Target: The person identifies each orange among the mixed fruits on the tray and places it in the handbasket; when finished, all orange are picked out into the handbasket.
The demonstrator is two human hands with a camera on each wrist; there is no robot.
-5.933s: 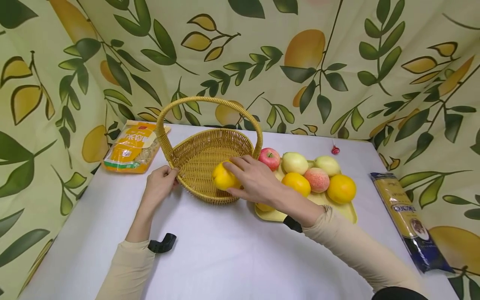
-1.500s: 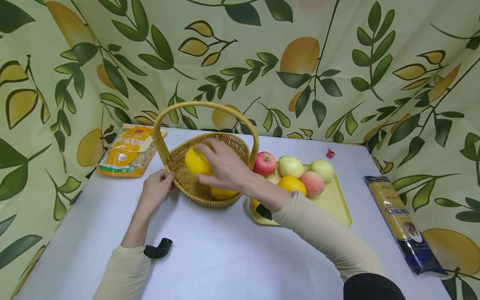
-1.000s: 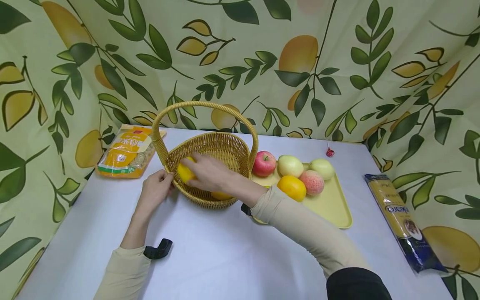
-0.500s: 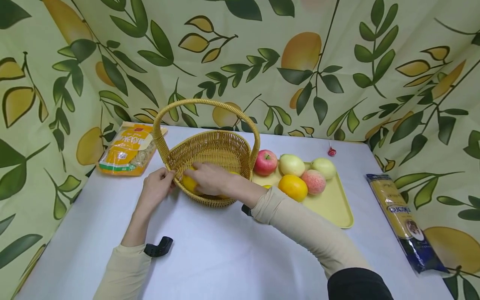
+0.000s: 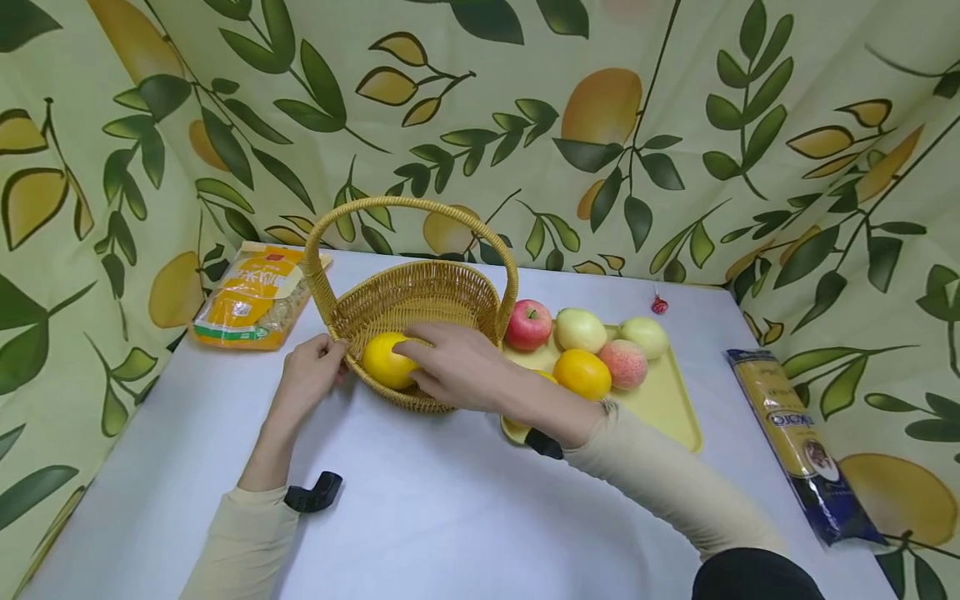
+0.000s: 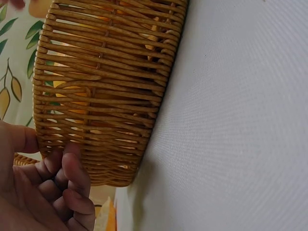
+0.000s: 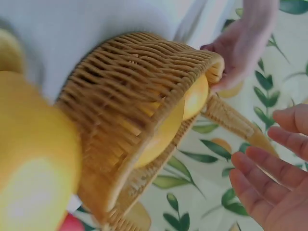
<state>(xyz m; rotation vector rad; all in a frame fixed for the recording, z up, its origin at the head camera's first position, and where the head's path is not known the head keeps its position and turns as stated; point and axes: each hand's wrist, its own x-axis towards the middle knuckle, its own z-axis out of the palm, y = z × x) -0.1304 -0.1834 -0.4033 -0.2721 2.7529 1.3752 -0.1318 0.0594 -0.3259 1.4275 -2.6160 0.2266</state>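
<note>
A woven basket [image 5: 420, 279] with a tall arched handle stands on the table. My left hand [image 5: 309, 371] pinches its left rim between thumb and fingers; the left wrist view shows the thumb at the rim and the other fingers curled below it. An orange [image 5: 388, 361] lies inside at the basket's front left. My right hand [image 5: 461, 367] hovers over the basket's front right, and in the right wrist view its fingers [image 7: 255, 173] are spread and hold nothing. That view also shows a second yellow fruit [image 7: 166, 134] in the basket, hidden under my hand in the head view.
Right of the basket, a yellow tray [image 5: 667, 412] bears an orange [image 5: 582, 374], a peach [image 5: 624, 364] and two pale green fruits [image 5: 580, 331]. An apple [image 5: 528, 325] sits by its left corner. Bagged grain [image 5: 251, 296], a lollipop [image 5: 659, 305] and a long packet [image 5: 806, 450] lie around.
The orange from the tray's right side was carried into the basket, beside the yellow fruit placed earlier. My right hand has let go of it and drawn back right; my left hand stays at the rim.
</note>
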